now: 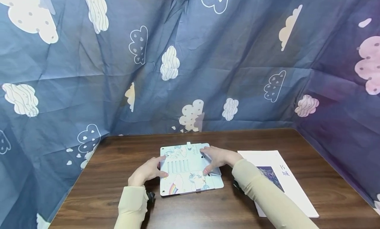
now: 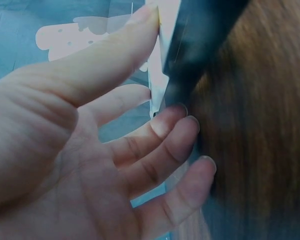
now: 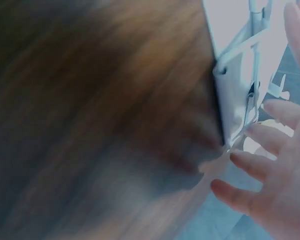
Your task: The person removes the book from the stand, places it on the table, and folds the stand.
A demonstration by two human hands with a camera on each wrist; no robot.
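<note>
A pale blue folding book stand [image 1: 193, 163] with unicorn and rainbow prints lies on the table, several slots across its panel. My left hand [image 1: 146, 171] is at its left edge, thumb and index fingertip touching the upper face. In the left wrist view, the stand's edge [image 2: 162, 60] appears nearly side-on, with the other fingers beside it. Over the right side, my right hand [image 1: 218, 157] spreads its fingers and thumb around a raised flap [image 1: 215, 171]. The right wrist view shows bent wire arms [image 3: 242, 47] on the stand near those fingers; thumb contact is hard to tell.
A white sheet or booklet [image 1: 297, 186] with a dark picture and handwriting lies on the right, partly under my right forearm. The brown wooden table [image 1: 124, 153] meets a blue cloud-patterned curtain [image 1: 207, 83] behind and at both sides.
</note>
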